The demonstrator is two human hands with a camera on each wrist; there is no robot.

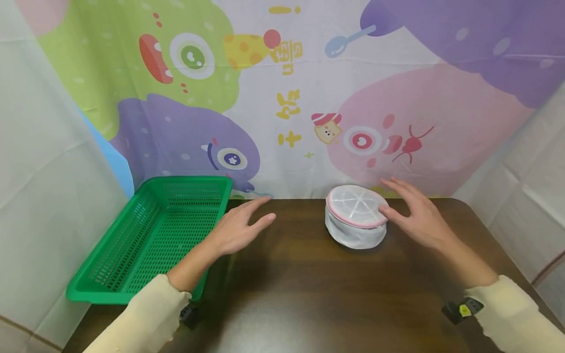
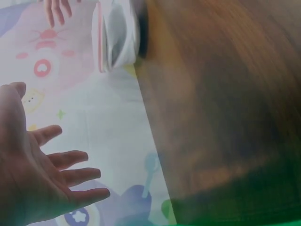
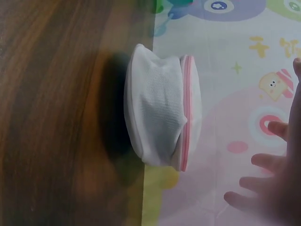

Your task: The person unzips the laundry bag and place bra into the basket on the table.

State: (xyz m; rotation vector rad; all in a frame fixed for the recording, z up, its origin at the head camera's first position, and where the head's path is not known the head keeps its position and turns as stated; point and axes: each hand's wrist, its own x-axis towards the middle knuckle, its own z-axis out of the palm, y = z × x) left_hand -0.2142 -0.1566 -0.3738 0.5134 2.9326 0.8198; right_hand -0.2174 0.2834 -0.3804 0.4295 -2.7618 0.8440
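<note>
A round white mesh laundry bag (image 1: 356, 215) with a pink zipper rim sits upright on the brown table, right of the middle. My right hand (image 1: 417, 215) hovers at its right side, fingers spread; in the right wrist view a gap shows between the hand (image 3: 275, 174) and the bag (image 3: 160, 108). My left hand (image 1: 238, 228) is held over the table near the right rim of a green plastic basket (image 1: 176, 255), with fingers extended and nothing in them. The left wrist view also shows the left palm (image 2: 33, 179) bare and the bag (image 2: 115, 35) well beyond it.
The brown wooden table (image 1: 318, 299) ends at a hanging cloth (image 1: 300, 166) printed with cartoon monsters. White cloth walls (image 1: 48, 162) close off both sides. The basket stands at the left, with perforated sides and bottom. Small dark devices (image 1: 462, 310) are strapped at both wrists.
</note>
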